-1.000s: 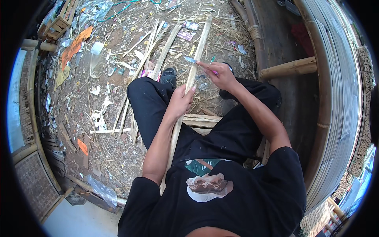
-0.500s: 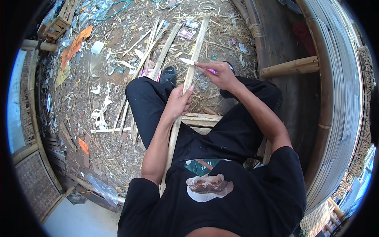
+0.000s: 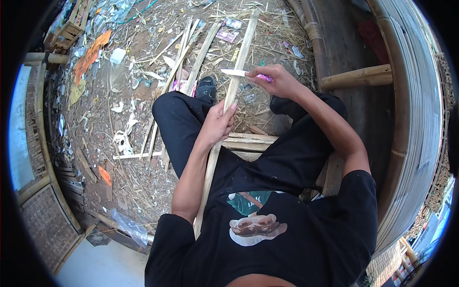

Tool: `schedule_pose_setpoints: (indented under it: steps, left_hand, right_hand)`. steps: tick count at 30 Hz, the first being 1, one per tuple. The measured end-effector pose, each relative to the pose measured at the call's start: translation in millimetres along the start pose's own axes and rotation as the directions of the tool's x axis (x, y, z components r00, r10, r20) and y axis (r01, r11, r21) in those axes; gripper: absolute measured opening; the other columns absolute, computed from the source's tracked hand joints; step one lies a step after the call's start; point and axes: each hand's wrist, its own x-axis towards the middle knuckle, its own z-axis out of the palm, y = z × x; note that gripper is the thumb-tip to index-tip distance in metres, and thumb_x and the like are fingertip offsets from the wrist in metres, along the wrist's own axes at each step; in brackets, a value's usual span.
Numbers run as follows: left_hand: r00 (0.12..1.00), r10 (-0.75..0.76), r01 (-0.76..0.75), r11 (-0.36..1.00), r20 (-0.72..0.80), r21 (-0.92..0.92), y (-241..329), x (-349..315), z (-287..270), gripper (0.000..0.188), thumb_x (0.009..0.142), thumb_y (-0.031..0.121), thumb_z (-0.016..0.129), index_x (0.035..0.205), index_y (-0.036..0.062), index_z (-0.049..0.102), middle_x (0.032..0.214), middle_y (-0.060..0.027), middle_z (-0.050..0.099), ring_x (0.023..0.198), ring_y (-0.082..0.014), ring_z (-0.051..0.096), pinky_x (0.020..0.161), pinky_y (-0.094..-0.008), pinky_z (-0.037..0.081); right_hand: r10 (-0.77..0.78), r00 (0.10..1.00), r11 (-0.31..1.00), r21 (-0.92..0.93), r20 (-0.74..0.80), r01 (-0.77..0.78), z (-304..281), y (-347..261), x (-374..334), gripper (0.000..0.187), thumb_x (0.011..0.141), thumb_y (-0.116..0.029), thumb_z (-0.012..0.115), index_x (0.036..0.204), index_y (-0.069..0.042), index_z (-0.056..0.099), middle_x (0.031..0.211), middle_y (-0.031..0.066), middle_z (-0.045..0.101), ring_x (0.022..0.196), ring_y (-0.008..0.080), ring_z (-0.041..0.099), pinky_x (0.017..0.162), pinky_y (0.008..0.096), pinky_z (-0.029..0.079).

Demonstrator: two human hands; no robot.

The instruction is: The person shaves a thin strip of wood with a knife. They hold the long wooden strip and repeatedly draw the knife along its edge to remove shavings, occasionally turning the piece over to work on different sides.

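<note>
A long, pale bamboo strip (image 3: 244,50) slants up and away from beside my left side, past my left knee. My left hand (image 3: 219,123) is closed round its middle, thumb lying along the top. In my right hand (image 3: 276,80) is a knife (image 3: 234,72) with a pale blade and a pink-purple handle, partly hidden by the fingers. The blade lies crosswise over the strip, a little beyond my left hand, its tip pointing left. Whether the edge bites into the surface I cannot tell.
Several other bamboo strips (image 3: 201,55) lie on the littered ground beyond my left knee. A low wooden piece (image 3: 251,141) sits between my legs. To the right stands a bamboo frame (image 3: 356,76); at far left is a wooden crate (image 3: 71,26).
My right hand and the knife have shifted slightly right and toward me along the strip. The blade now lies flatter across it. My left hand keeps its hold.
</note>
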Motion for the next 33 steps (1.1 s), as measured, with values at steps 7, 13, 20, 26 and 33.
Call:
schedule_pose_setpoints:
  steps: [7, 13, 20, 26, 33]
  left_hand:
    - [0.999, -0.019, 0.022, 0.999, -0.049, 0.049, -4.5, -5.4, -5.9, 0.026, 0.102, 0.031, 0.048, 0.088, 0.009, 0.044, 0.055, 0.0074, 0.028, 0.036, -0.0017, 0.022, 0.032, -0.0209, 0.017]
    - [0.998, -0.013, 0.018, 0.997, -0.062, 0.074, -3.5, -9.2, -2.9, 0.027, 0.102, 0.031, 0.047, 0.087, 0.0089, 0.044, 0.055, 0.0072, 0.028, 0.036, -0.0016, 0.023, 0.031, -0.0206, 0.017]
    - [0.999, 0.021, -0.02, 0.998, -0.029, 0.055, -2.5, -20.3, -9.1, 0.027, 0.102, 0.031, 0.047, 0.087, 0.0091, 0.043, 0.054, 0.0066, 0.028, 0.035, -0.0019, 0.023, 0.03, -0.0206, 0.018]
    - [0.999, 0.041, -0.041, 0.999, -0.033, -0.007, 6.4, -11.1, -16.9, 0.025, 0.102, 0.03, 0.046, 0.086, 0.011, 0.042, 0.055, 0.0069, 0.03, 0.036, -0.0015, 0.024, 0.031, -0.0203, 0.018]
    - [0.999, 0.035, -0.034, 0.999, -0.038, 0.009, 11.3, -15.3, -13.7, 0.025, 0.1, 0.031, 0.049, 0.09, 0.0088, 0.045, 0.054, 0.0065, 0.028, 0.036, -0.002, 0.022, 0.031, -0.0201, 0.017]
  right_hand:
    - [0.061, 0.993, 0.998, 0.013, 0.098, -0.063, 1.0, 13.0, 9.4, 0.011, 0.089, -0.01, 0.064, 0.096, -0.001, 0.065, 0.09, 0.0126, 0.071, 0.072, 0.0246, 0.068, 0.064, 0.0324, 0.05]
    - [-0.014, 0.999, 0.993, 0.122, 0.05, 0.008, 4.5, 15.9, 7.7, 0.011, 0.089, -0.01, 0.064, 0.098, -0.003, 0.067, 0.083, 0.0127, 0.07, 0.067, 0.0228, 0.066, 0.062, 0.0315, 0.048]
    - [0.154, 0.969, 0.971, -0.15, -0.191, -0.184, -51.8, 57.0, 3.3, 0.013, 0.089, -0.01, 0.065, 0.099, -0.002, 0.067, 0.084, 0.0105, 0.07, 0.066, 0.0148, 0.063, 0.06, 0.029, 0.047]
    - [0.027, 0.95, 0.999, -0.027, -0.311, -0.037, -16.9, 2.1, -8.2, 0.014, 0.088, -0.012, 0.067, 0.099, -0.003, 0.07, 0.08, 0.0101, 0.07, 0.065, 0.0142, 0.064, 0.058, 0.0274, 0.047]
    - [0.063, 0.998, 0.996, 0.072, -0.031, -0.061, 7.9, -10.9, 7.3, 0.013, 0.088, -0.015, 0.068, 0.098, -0.006, 0.072, 0.072, 0.0103, 0.069, 0.055, 0.0159, 0.06, 0.052, 0.0287, 0.044]
